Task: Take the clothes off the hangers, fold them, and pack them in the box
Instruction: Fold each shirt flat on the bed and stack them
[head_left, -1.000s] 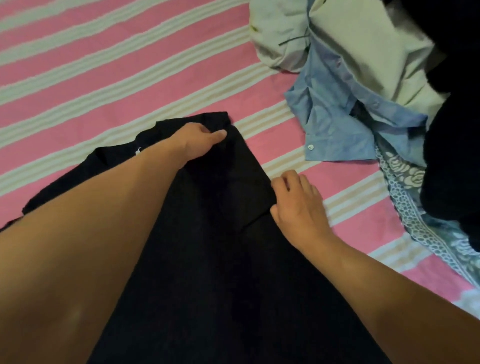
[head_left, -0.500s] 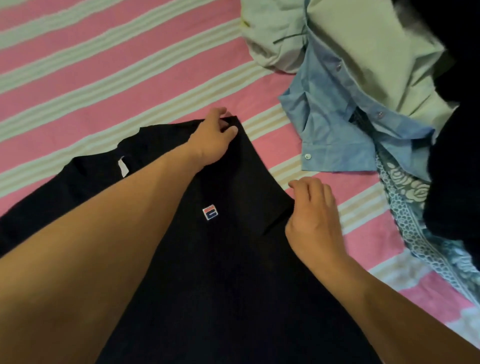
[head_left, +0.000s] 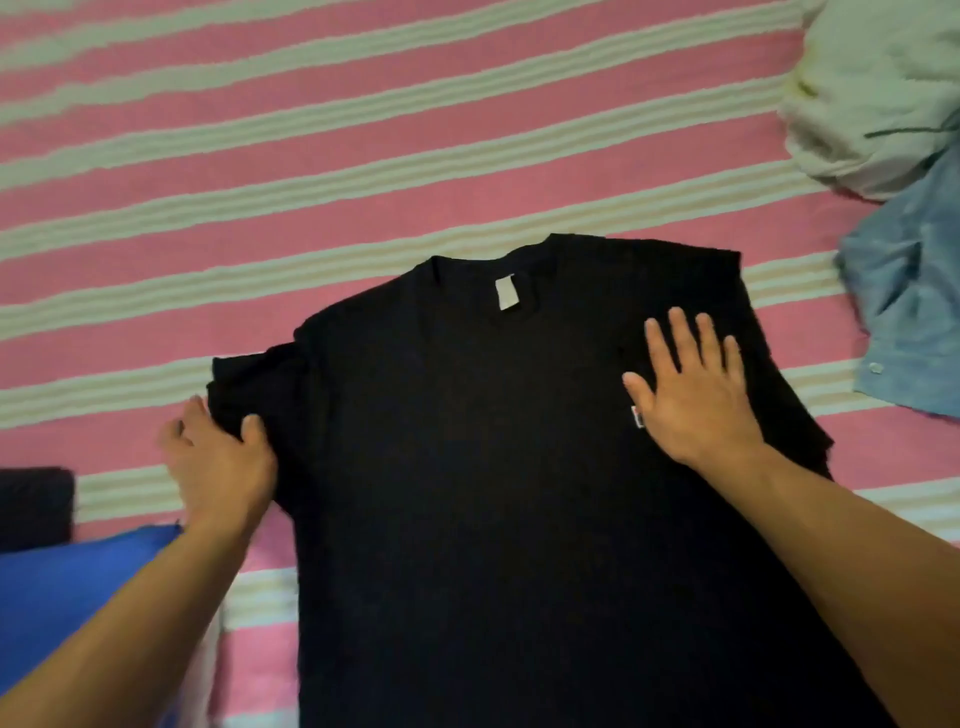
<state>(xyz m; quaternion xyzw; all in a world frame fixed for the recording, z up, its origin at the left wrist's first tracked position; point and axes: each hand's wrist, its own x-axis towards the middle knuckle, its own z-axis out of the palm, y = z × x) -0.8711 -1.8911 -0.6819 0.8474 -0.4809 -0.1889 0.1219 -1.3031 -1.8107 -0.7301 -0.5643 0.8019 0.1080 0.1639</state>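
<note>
The black T-shirt (head_left: 493, 467) lies spread front-up on the pink and white striped bedsheet (head_left: 311, 171), its neckline pointing away from the person and a small white neck label (head_left: 506, 292) showing inside the collar. The right hand (head_left: 693, 387) rests flat on the shirt's chest area, fingers straight and slightly spread, released and holding nothing; the fingertips point toward the far shoulder edge, and a small red and white logo patch (head_left: 638, 417) peeks out just beside the base of the thumb. The left hand (head_left: 218, 462) grasps the bunched sleeve (head_left: 249, 384) at the shirt's other side: the thumb lies on top of the fabric, the fingers curl around its outer edge, and the sleeve folds sit just beyond the fingertips. Below that wrist a blue cloth (head_left: 67, 592) lies on the sheet, with a dark object (head_left: 34, 506) beside it at the frame edge; what it is cannot be told. Well beyond the right hand's little finger, toward the edge of the bed, lie a crumpled light blue shirt (head_left: 909, 312) and, farther up, a pale white garment (head_left: 872, 88).
</note>
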